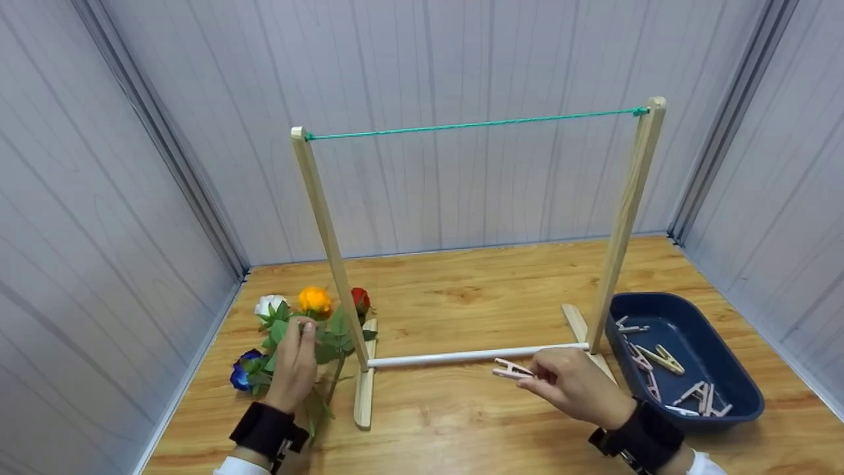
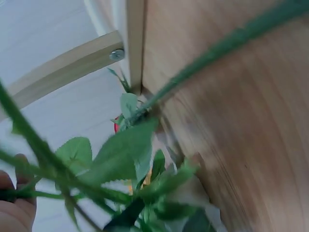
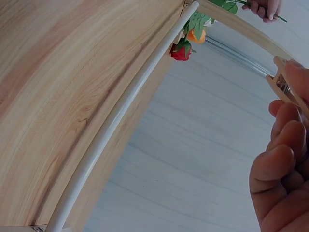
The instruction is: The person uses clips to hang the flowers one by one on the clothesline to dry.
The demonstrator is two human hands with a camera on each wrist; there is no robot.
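On the worktop (image 1: pixel 461 415), flowers (image 1: pixel 315 301) lie at the frame's (image 1: pixel 626 221) left, a basin (image 1: pixel 715 353) stands at its right, with clothespins (image 1: pixel 671 361) in it

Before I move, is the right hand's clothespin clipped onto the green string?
No, the right hand pinches the clothespin, which shows well below the green string in the head view.

Posts (image 1: pixel 626 224) flank the gap below the cord (image 1: pixel 475 124) (rod (image 1: pixel 475 355) underneath).

Pale walls (image 1: pixel 428 59) with grey corner strips (image 1: pixel 729 119) border a wood-grain tabletop (image 1: pixel 461 290).
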